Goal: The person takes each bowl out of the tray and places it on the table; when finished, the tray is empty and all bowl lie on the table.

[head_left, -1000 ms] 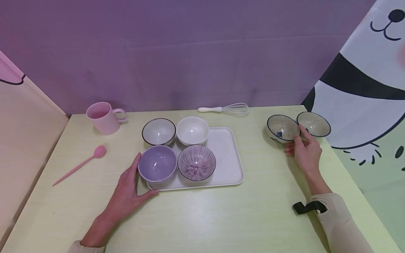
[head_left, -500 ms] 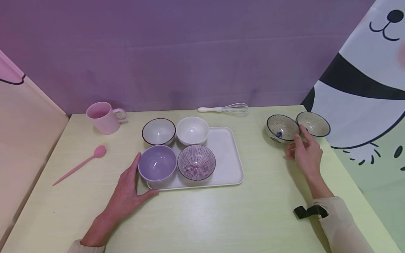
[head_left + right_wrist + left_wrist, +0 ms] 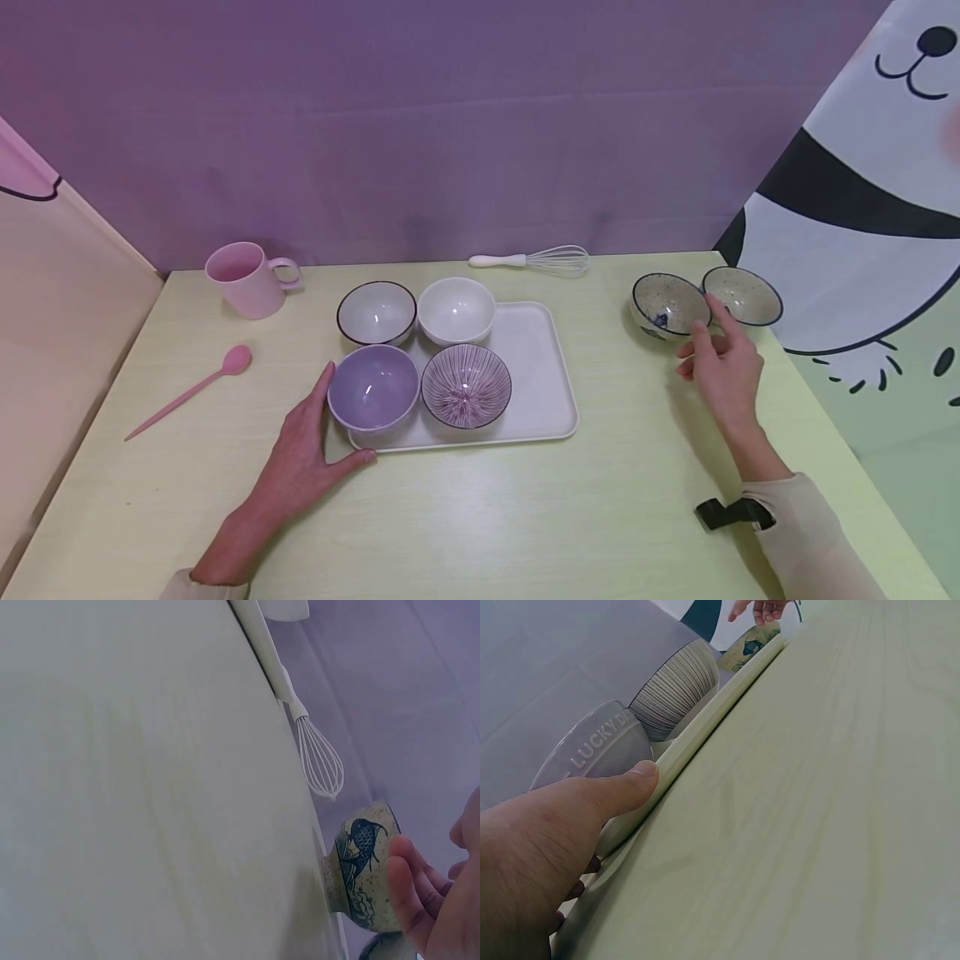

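Observation:
My left hand rests at the front left corner of the white tray, thumb along its front edge and index finger beside a lavender bowl. The left wrist view shows raised lettering on this bowl. Also on the tray are a purple-striped bowl, a white bowl and a dark-rimmed white bowl, which overhangs the back left. At the right, my right hand is by a speckled bowl with a blue fish pattern, fingers loosely bent near its rim; contact is unclear.
Another speckled bowl stands close against the first, near the table's right edge. A whisk lies along the back edge. To the left are a pink mug and a pink spoon. A purple curtain hangs behind.
My right hand has shifted slightly, its fingers easing a little back from the fish-patterned bowl's near side. The bowls, tray and left hand have stayed put.

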A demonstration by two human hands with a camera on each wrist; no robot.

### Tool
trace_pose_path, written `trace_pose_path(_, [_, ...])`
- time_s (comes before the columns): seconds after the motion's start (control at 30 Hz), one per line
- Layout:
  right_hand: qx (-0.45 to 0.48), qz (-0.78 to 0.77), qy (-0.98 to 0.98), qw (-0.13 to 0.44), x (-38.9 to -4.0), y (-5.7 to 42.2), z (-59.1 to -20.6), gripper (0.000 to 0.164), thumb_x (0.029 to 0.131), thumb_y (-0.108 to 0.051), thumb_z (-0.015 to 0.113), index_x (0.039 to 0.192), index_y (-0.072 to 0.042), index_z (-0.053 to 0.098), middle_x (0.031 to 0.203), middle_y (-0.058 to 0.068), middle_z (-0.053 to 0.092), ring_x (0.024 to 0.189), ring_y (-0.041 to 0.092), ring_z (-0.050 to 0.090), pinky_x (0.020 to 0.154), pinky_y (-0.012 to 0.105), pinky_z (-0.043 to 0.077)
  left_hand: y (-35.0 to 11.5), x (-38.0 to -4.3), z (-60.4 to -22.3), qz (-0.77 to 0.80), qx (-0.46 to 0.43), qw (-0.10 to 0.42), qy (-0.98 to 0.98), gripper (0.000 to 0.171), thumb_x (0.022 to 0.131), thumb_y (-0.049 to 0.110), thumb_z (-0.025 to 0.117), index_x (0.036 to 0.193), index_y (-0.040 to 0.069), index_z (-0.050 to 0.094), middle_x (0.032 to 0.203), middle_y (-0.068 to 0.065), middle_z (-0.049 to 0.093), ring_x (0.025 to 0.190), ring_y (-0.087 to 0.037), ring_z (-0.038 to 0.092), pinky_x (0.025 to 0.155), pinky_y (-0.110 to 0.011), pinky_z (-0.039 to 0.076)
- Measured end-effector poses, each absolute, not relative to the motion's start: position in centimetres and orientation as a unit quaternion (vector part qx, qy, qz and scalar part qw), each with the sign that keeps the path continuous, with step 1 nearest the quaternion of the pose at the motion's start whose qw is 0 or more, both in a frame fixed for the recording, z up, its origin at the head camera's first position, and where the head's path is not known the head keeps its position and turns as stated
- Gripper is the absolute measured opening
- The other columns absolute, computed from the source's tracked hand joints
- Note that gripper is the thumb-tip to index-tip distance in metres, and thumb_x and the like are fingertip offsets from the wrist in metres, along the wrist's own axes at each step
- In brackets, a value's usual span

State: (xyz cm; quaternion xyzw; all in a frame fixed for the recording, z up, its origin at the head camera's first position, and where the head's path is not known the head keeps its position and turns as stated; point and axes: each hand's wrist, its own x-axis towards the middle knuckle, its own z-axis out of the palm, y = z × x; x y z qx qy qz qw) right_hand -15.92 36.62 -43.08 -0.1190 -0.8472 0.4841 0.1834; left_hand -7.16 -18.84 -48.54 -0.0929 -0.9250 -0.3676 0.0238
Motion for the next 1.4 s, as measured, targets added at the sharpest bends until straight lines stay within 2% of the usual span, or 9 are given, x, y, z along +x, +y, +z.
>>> trace_pose_path(0.37, [-0.081, 0.478, -0.858, 0.172, -15.1, 34.5, -42.9, 0.052, 0.114, -0.014, 0.057, 0.166, -0.011, 0.053, 0.069, -0.019, 0.069, 0.050, 0.000, 0.064, 0.052, 0.014, 0.056, -18.9, -7.2, -48.6, -0.372, -0.094, 0.022, -0.923, 0.135, 0.084, 0.038, 0.099, 0.181, 0.022, 0.006, 0.180, -0.022, 0.029, 0.159, -0.055, 0.032, 0.123, -0.078, 0.033])
trace_pose_path(0.53, [-0.060, 0.487, -0.854, 0.174, -14.4, 33.0, -43.0, 0.049, 0.113, -0.012, 0.060, 0.162, -0.012, 0.059, 0.072, -0.016, 0.071, 0.051, 0.002, 0.065, 0.054, 0.015, 0.057, -18.9, -7.2, -48.6, -0.371, -0.094, 0.021, -0.924, 0.134, 0.085, 0.038, 0.099, 0.181, 0.022, 0.006, 0.180, -0.022, 0.029, 0.159, -0.055, 0.032, 0.123, -0.078, 0.034])
trace_pose_path(0.7, [-0.035, 0.504, -0.845, 0.173, -13.5, 31.5, -42.7, 0.045, 0.112, -0.010, 0.063, 0.157, -0.011, 0.063, 0.074, -0.012, 0.072, 0.052, 0.005, 0.066, 0.055, 0.018, 0.059, -18.9, -7.1, -48.6, -0.372, -0.094, 0.024, -0.923, 0.135, 0.085, 0.038, 0.099, 0.181, 0.022, 0.006, 0.180, -0.022, 0.029, 0.159, -0.055, 0.032, 0.124, -0.078, 0.033])
trace_pose_path(0.97, [0.008, 0.512, -0.844, 0.159, -12.1, 29.6, -42.4, 0.044, 0.111, -0.006, 0.063, 0.156, -0.010, 0.065, 0.077, 0.003, 0.076, 0.054, 0.010, 0.067, 0.055, 0.020, 0.060, -18.9, -7.1, -48.6, -0.371, -0.095, 0.026, -0.923, 0.135, 0.084, 0.037, 0.099, 0.181, 0.023, 0.006, 0.179, -0.022, 0.030, 0.158, -0.055, 0.032, 0.123, -0.078, 0.033])
trace_pose_path(1.27, [0.044, 0.528, -0.837, 0.139, -11.1, 27.6, -42.5, 0.043, 0.110, -0.002, 0.065, 0.153, -0.006, 0.066, 0.081, 0.013, 0.075, 0.054, 0.013, 0.066, 0.055, 0.021, 0.060, -18.8, -7.2, -48.5, -0.368, -0.096, 0.026, -0.924, 0.135, 0.084, 0.037, 0.099, 0.181, 0.022, 0.006, 0.179, -0.022, 0.030, 0.158, -0.055, 0.032, 0.124, -0.077, 0.033])
trace_pose_path(1.4, [0.052, 0.533, -0.836, 0.120, -10.7, 26.6, -42.5, 0.042, 0.111, -0.003, 0.065, 0.153, -0.008, 0.067, 0.081, 0.015, 0.074, 0.055, 0.015, 0.066, 0.056, 0.023, 0.060, -18.9, -7.1, -48.6, -0.367, -0.097, 0.026, -0.925, 0.135, 0.084, 0.037, 0.099, 0.181, 0.021, 0.006, 0.179, -0.023, 0.030, 0.158, -0.055, 0.032, 0.124, -0.077, 0.033])
